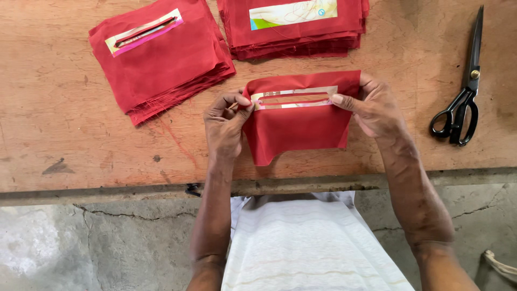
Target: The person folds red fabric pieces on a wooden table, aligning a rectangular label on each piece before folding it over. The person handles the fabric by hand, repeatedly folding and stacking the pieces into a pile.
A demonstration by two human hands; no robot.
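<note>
Looking down on a worn reddish wooden table [64,145], scratched and stained; below its edge, showing a cracked grey concrete floor [107,242], daylit.

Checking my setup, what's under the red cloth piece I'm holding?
Under the red cloth piece only the wooden table shows around its edges; anything directly beneath is covered.

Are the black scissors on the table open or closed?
Closed. The scissors lie flat on the wooden table, blades together in one thin line, the two handle loops side by side, away from both hands.
</note>
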